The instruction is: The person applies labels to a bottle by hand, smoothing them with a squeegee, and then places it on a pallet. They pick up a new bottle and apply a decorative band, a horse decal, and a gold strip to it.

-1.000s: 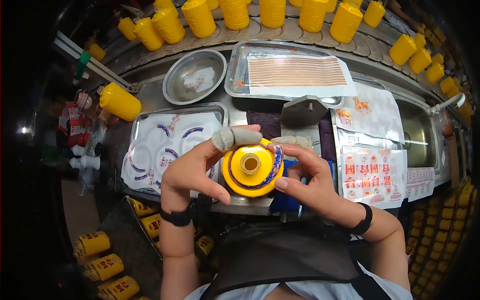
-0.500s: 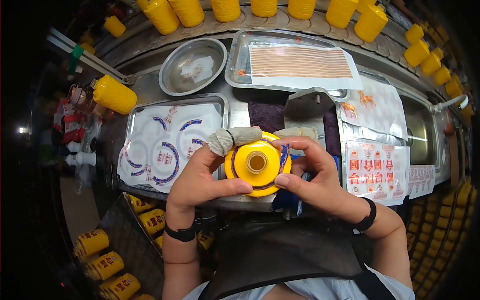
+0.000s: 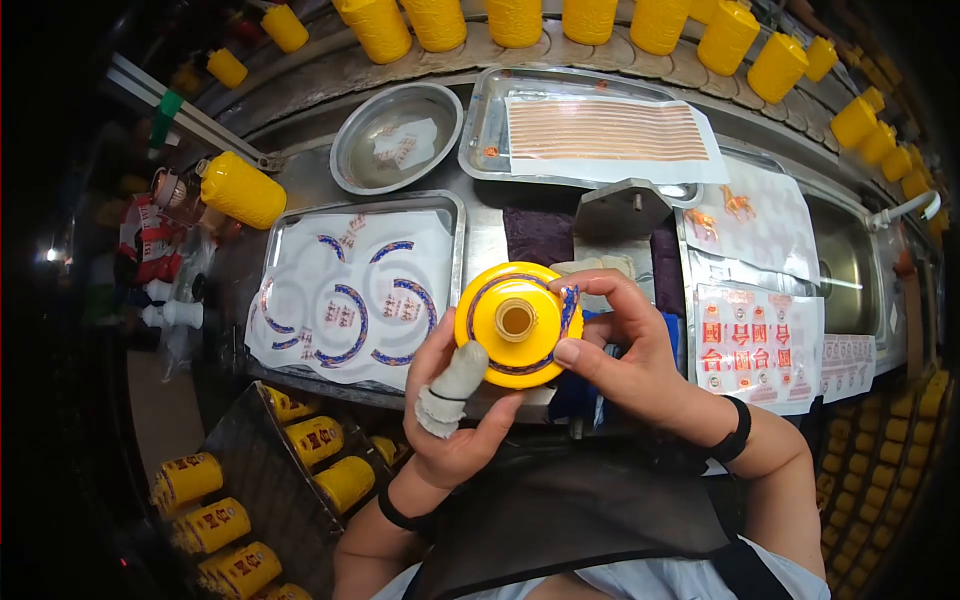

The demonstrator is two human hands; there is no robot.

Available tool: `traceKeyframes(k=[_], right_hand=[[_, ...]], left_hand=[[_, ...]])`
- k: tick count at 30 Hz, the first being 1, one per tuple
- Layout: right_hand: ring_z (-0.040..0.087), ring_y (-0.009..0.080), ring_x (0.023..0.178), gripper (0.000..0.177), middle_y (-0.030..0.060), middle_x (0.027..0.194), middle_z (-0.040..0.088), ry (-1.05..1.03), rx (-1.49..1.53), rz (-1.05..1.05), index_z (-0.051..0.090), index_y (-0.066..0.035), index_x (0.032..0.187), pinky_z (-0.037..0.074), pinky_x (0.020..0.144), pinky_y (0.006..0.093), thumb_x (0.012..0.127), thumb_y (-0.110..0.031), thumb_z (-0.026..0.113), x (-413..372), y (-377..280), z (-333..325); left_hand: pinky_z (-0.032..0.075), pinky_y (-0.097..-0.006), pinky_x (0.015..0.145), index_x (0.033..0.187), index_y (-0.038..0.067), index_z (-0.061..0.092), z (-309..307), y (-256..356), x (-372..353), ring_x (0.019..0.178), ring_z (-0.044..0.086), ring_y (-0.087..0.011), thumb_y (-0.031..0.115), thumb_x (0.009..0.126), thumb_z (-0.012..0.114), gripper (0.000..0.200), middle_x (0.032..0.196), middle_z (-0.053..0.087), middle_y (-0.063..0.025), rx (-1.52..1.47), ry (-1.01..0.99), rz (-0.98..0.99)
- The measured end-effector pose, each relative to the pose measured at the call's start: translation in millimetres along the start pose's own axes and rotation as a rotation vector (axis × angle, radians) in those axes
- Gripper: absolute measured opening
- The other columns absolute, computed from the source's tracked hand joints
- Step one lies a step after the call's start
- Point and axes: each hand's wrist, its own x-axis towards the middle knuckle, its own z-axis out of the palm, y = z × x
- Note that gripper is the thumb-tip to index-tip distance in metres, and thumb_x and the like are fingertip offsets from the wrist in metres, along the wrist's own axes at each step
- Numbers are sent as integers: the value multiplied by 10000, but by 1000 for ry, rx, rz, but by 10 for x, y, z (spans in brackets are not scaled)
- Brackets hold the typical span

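A yellow bottle [image 3: 498, 345] is held with its open, bare neck facing me. A dark blue patterned decal band [image 3: 487, 294] rings its shoulder, with a crumpled blue piece [image 3: 570, 305] on the right side. My right hand [image 3: 630, 350] grips that side, thumb on the shoulder and fingers beside the crumpled piece. My left hand [image 3: 450, 440] holds the lower left side; a grey cloth-covered finger [image 3: 462, 375] presses on the shoulder while the thumb stands off. Its other fingers are partly hidden behind the bottle. A second cloth-covered finger [image 3: 597, 268] shows behind the right fingers.
A steel tray [image 3: 455, 225] with curved blue decals lies left, a round basin [image 3: 345, 150] behind it. A metal bracket [image 3: 622, 210] stands beyond the bottle. Decal sheets [image 3: 755, 350] and a sink [image 3: 840, 260] are right. Yellow bottles [image 3: 515, 20] line the back.
My left hand has moved down round the bottle, its covered finger going from the top left edge to the lower left shoulder. Its thumb has come off the bottle.
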Motion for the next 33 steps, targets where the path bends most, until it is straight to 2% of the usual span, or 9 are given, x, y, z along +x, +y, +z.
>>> traceKeyframes(k=[3,10,14,15,17,22,26,30,33], right_hand=[[407,-25,623,431,38,1213,527,2,24,-4,560,-52,1245,351,531,151,847,-72,724,-1,40,5],[532,-14,758,434,47,1251,524,17,61,27,546,-46,1254,432,583,151,851,-47,707,-22,-55,5],[543,13,816,394,58,1210,526,68,109,19,551,-38,1214,440,617,152,851,-57,701,-32,-70,56],[545,16,818,385,57,1199,528,70,16,14,550,-35,1208,441,622,155,853,-59,698,-52,-85,39],[548,21,822,369,55,1175,530,77,-166,13,548,-28,1196,445,633,161,858,-65,692,-118,-115,-15],[469,12,691,350,36,1103,549,96,-41,7,553,-21,1168,388,577,172,861,-96,704,-158,-80,22],[450,2,685,386,29,1080,552,48,-25,65,549,-23,1163,362,553,169,843,-124,741,-81,-148,-54],[392,-8,644,404,28,1064,547,52,-94,16,545,-23,1135,342,528,164,825,-143,773,12,-146,12],[376,-16,632,413,22,1067,540,56,14,169,530,-30,1125,332,518,161,819,-148,780,33,-128,30]], left_hand=[[340,-406,1117,1467,-115,220,52,-63,-142,1352,420,-349,42,797,754,870,1474,348,-262,-110,-13,-92],[353,-411,1101,1459,-62,292,57,323,135,1341,409,-401,120,724,837,933,1497,244,-305,285,53,-22],[392,-400,1065,1405,-29,379,275,158,338,1281,490,-337,106,668,859,890,1400,428,-230,-28,-5,-210],[402,-381,1058,1381,-17,415,235,109,365,1245,521,-271,95,637,870,879,1343,503,-172,-173,-46,-355],[399,-366,1062,1379,-4,426,36,-32,564,1250,515,-244,87,617,877,890,1342,511,-148,-350,-273,-332],[341,-344,1114,1431,39,422,-343,-283,979,1332,456,-222,101,573,900,984,1443,475,-122,-548,-712,-384],[319,-380,1141,1404,14,449,-374,-123,896,1356,437,-268,189,572,912,968,1475,435,-165,-405,-538,-391],[392,-387,1096,1396,10,459,-235,-38,688,1313,482,-259,134,631,875,879,1446,473,-163,-479,-329,-500],[414,-388,1079,1392,8,460,-218,-48,668,1292,501,-254,115,651,859,848,1438,479,-166,-507,-313,-509]])
